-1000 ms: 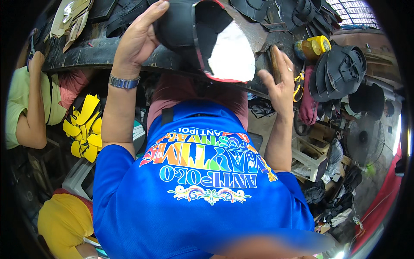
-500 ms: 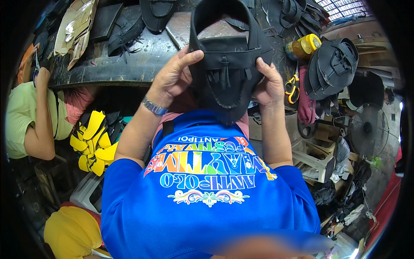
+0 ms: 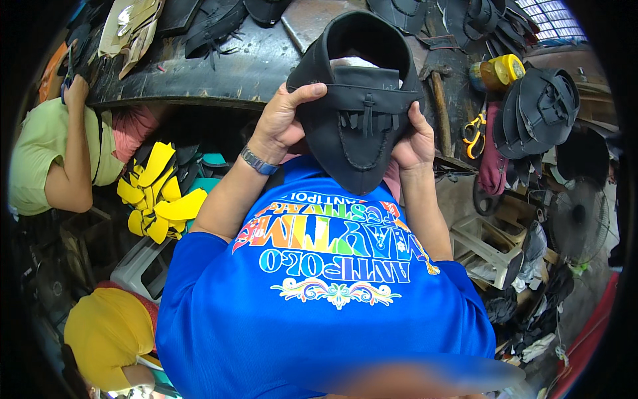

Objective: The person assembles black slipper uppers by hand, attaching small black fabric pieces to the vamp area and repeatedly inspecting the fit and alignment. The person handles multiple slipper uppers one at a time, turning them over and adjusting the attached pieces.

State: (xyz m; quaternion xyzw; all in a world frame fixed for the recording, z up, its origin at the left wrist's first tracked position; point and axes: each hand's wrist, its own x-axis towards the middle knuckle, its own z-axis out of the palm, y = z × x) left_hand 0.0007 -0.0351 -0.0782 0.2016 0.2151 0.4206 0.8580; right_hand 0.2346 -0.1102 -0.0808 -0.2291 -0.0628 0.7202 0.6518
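Note:
A black loafer shoe upper [image 3: 362, 149] with a small tassel and stitched toe seam is held up in front of my chest, toe end toward me. My left hand [image 3: 287, 120] grips its left side, the thumb lying on the outer face. At the opposite side, my right hand [image 3: 415, 143] pinches the edge with its thumb in front. The fingers behind the upper are partly hidden. Its looped back part stands open, with the tongue showing inside.
A hammer [image 3: 438, 110], yellow-handled scissors [image 3: 474, 136] and a yellow-lidded jar [image 3: 497, 72] lie on the dark workbench [image 3: 193, 76]. Stacked black uppers [image 3: 538, 110] sit at right. Yellow cut pieces [image 3: 159, 199] are at left, near a co-worker [image 3: 50, 153] holding scissors. A fan [image 3: 578, 213] stands far right.
The shoe upper has tilted and come slightly lower, its back loop opening wider to view. Both hands keep their hold. The view has shifted, uncovering the hammer at right.

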